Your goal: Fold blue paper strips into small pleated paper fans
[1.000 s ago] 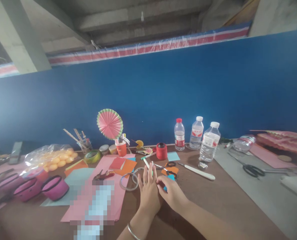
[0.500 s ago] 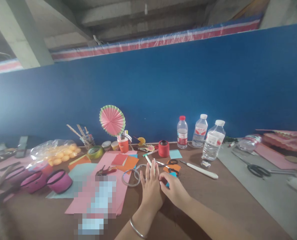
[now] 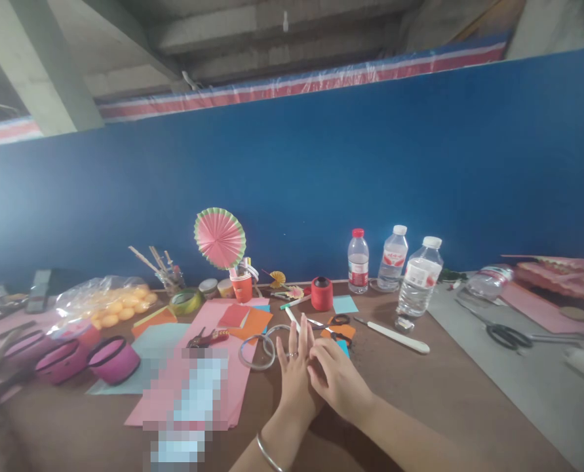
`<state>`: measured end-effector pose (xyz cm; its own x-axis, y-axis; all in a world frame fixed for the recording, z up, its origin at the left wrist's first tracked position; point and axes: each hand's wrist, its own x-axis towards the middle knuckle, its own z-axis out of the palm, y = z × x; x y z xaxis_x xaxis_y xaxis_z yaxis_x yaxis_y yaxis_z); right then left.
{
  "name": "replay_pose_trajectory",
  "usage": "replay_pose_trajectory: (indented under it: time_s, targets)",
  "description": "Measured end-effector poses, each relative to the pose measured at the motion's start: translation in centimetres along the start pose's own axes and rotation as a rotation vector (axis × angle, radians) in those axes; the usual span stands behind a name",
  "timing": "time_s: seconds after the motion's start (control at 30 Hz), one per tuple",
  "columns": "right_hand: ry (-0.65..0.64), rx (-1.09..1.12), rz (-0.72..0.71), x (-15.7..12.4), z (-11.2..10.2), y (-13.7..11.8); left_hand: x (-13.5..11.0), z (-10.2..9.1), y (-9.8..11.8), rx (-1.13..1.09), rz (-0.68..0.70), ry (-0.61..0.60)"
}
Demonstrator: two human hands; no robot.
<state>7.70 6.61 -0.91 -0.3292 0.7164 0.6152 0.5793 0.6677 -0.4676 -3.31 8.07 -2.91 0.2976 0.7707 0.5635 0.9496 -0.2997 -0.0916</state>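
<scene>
My left hand (image 3: 295,372) lies flat on the brown table (image 3: 419,393) with its fingers stretched out and a ring on one finger; a bangle sits on that wrist. Beside it, my right hand (image 3: 338,380) touches the left hand's edge, fingers curled over a small blue piece of paper (image 3: 343,347) that peeks out past the fingertips. Just beyond the fingers lie small scissors (image 3: 333,324) on orange paper and a white pen (image 3: 292,319).
Pink paper sheets (image 3: 223,367), clear tape rings (image 3: 257,351), a red thread spool (image 3: 322,293), three water bottles (image 3: 392,265), a white paper knife (image 3: 394,336), pink round boxes (image 3: 112,359), a bag of yellow balls (image 3: 109,305), a pink paper fan (image 3: 219,237) and black scissors (image 3: 505,335) on a grey mat.
My right hand has slid closer against the left hand, covering more of the blue paper. The view shifted slightly.
</scene>
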Motion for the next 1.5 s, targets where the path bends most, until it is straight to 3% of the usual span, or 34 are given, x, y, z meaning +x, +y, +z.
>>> replay_pose_trajectory:
  time_s: [0.23, 0.43, 0.77, 0.9, 1.07, 1.3, 1.5]
  targets:
    - [-0.032, 0.010, 0.075, -0.3, 0.9, 0.1, 0.1, 0.3, -0.2, 0.027, -0.010, 0.003]
    - [0.019, 0.118, 0.103, 0.2, 0.8, 0.8, 0.0, 0.2, 0.1, -0.027, -0.038, -0.020]
    - [0.001, 0.068, 0.204, -0.1, 0.9, 0.1, 0.0, 0.6, -0.1, 0.018, -0.066, -0.006]
    - [-0.020, 0.049, 0.167, -0.4, 1.1, 0.2, 0.1, 1.1, -0.4, 0.057, -0.075, 0.023]
    - [0.049, 0.140, 0.112, 0.1, 0.7, 0.3, 0.0, 0.5, -0.1, 0.015, -0.057, 0.010]
    - [-0.010, 0.091, 0.228, 0.1, 0.6, -0.2, 0.1, 0.8, -0.2, 0.028, -0.051, 0.022]
    - [0.010, 0.138, 0.193, 0.2, 0.6, 0.1, 0.1, 0.8, -0.3, 0.024, -0.075, -0.016]
